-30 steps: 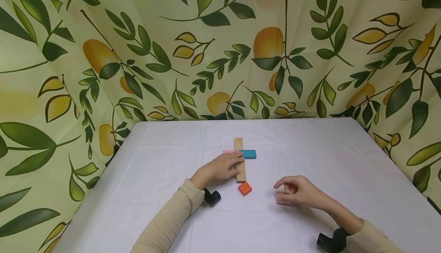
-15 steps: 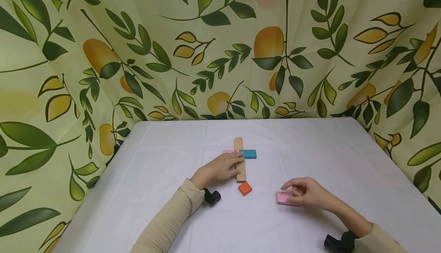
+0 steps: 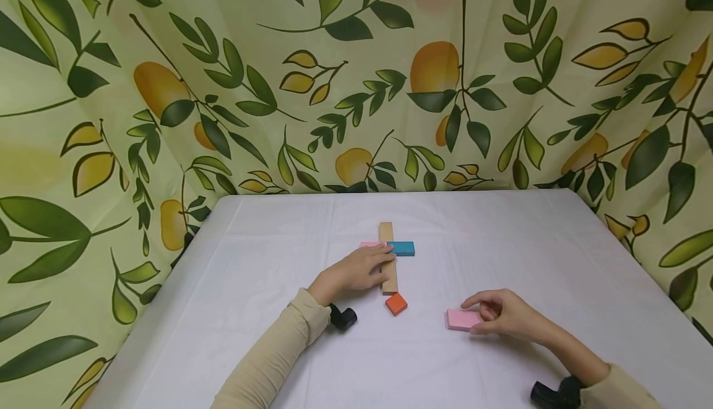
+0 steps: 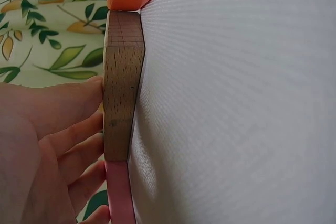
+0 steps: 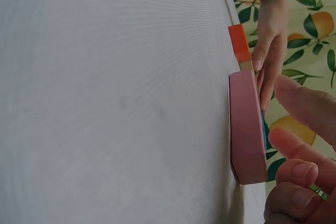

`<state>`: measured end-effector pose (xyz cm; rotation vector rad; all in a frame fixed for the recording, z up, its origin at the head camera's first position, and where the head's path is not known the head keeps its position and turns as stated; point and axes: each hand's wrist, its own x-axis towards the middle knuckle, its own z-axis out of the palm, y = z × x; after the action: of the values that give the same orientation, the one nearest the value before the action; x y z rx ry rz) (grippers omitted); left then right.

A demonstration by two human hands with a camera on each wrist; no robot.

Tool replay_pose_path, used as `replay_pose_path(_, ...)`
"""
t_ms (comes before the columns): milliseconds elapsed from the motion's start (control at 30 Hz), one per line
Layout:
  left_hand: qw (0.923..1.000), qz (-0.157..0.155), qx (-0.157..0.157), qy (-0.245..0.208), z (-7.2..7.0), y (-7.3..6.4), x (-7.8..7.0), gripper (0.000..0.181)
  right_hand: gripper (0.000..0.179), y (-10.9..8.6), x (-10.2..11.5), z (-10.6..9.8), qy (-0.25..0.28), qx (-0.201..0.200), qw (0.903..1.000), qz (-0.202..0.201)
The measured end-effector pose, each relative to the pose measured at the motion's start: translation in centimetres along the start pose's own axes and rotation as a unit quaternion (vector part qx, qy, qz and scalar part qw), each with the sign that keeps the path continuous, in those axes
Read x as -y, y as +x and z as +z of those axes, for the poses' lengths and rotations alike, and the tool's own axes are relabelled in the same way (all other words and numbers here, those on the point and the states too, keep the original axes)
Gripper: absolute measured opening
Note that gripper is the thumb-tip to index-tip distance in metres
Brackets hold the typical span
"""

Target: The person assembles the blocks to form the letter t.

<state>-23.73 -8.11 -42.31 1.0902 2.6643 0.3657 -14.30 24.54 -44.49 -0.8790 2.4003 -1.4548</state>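
My left hand (image 3: 356,271) rests over a cross-like layout of flat blocks, its fingertips touching the nearer wooden block (image 3: 389,286). A pink block (image 3: 367,245) shows partly behind those fingers, and a blue block (image 3: 403,249) lies to their right. Another wooden piece (image 3: 385,231) points toward the far edge. At the near wooden end sits an orange block (image 3: 396,304), turned cornerwise. My right hand (image 3: 509,316) hovers at the right end of a separate pink block (image 3: 460,320), thumb and forefinger spread. In the right wrist view those fingers look apart from this pink block (image 5: 245,127).
A white cloth (image 3: 267,242) covers the table. Behind it hangs a leaf-and-fruit patterned curtain (image 3: 356,87). Black devices are worn at the left wrist (image 3: 342,318) and the right wrist (image 3: 557,391).
My right hand has drawn off to the right, uncovering more of the separate pink block, which stays lying on the cloth. My left hand keeps its place on the blocks.
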Motion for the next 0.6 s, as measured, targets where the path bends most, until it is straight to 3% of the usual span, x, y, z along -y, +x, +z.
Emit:
replay_pose_path(400,1.0000,0.004,-0.001,0.000,-0.01,-0.08,0.03,0.050,0.043,-0.37,-0.12,-0.17,-0.024,0.009,0.9972,0.071)
replay_pose_path(600,1.0000,0.003,-0.001,0.006,-0.04,-0.07,0.02,0.050,0.044,-0.39,-0.35,-0.22,-0.046,0.013,0.9959,0.077)
